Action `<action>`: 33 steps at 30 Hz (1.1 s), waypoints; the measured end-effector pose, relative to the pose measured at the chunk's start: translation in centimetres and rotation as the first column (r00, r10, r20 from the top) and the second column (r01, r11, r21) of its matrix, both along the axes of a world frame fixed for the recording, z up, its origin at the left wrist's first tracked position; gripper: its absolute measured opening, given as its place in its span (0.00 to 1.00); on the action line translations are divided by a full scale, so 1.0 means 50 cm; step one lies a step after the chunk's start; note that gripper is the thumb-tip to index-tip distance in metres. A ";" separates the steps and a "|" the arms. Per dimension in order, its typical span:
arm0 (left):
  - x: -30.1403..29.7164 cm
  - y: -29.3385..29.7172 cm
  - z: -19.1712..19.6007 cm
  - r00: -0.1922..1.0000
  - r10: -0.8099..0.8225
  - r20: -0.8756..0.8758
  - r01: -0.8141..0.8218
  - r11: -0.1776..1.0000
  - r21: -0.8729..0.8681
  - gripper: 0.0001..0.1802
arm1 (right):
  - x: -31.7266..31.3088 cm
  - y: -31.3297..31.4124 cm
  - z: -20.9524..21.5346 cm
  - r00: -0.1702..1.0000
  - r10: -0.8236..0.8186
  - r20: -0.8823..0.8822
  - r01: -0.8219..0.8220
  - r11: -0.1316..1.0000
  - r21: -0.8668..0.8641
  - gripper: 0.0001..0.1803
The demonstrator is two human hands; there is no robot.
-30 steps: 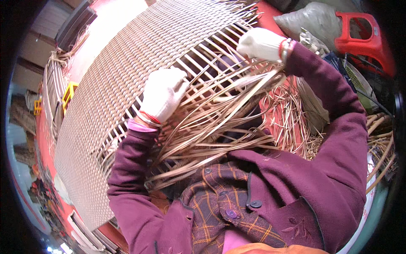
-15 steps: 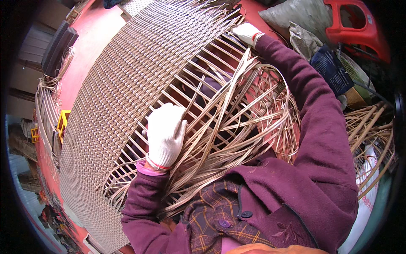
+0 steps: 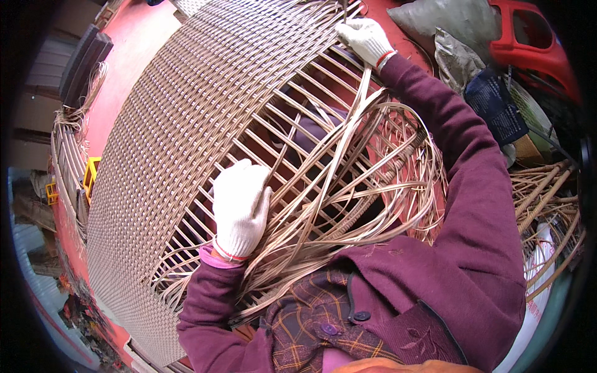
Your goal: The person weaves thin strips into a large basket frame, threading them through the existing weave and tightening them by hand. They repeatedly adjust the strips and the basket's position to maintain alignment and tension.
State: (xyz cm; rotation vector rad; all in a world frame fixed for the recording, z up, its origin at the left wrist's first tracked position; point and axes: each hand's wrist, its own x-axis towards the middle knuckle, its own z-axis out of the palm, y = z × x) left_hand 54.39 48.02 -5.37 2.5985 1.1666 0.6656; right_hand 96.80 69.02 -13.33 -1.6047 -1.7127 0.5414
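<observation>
A large woven rattan-like panel point(image 3: 186, 112) in beige-brown stretches across the view, its weave ending at a row of bare parallel rods point(image 3: 264, 143). My left hand point(image 3: 239, 208), in a white knit glove, rests at the weave's edge over the rods. Its fingers are curled together; what they grip is hidden. At the panel's far right corner, my right hand point(image 3: 368, 42), also gloved, has its fingers pinched by loose strand ends. A thin dark strand stands up at its fingertips. Long pale strands point(image 3: 339, 146) run from below that hand into a tangled bundle across the rods.
Right of me lie a red plastic stool point(image 3: 535, 43), a grey-white sack point(image 3: 448, 28), a dark blue bag point(image 3: 495, 105) and a pile of brown canes point(image 3: 544, 199). At left, bundled strips point(image 3: 68, 143) and a yellow frame point(image 3: 92, 177) are on the red floor.
My right hand has turned and shifted slightly, its pinched fingers now showing more at the panel corner. The left hand has dropped a little toward me along the weave edge.
</observation>
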 end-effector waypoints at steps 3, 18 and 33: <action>-0.003 -0.004 -0.001 1.000 0.011 -0.024 -0.011 1.000 0.006 0.26 | 0.001 0.003 0.012 0.958 -0.084 0.276 -0.017 0.938 0.347 0.20; -0.014 0.023 0.018 0.997 -0.075 -0.013 0.075 0.997 0.010 0.26 | -0.050 -0.057 0.039 0.891 -0.143 -0.432 0.295 0.904 0.309 0.15; 0.369 0.216 0.013 0.848 -0.528 0.056 0.526 0.849 0.043 0.14 | 0.050 -0.053 -0.045 0.936 0.140 0.323 -0.254 0.903 0.346 0.20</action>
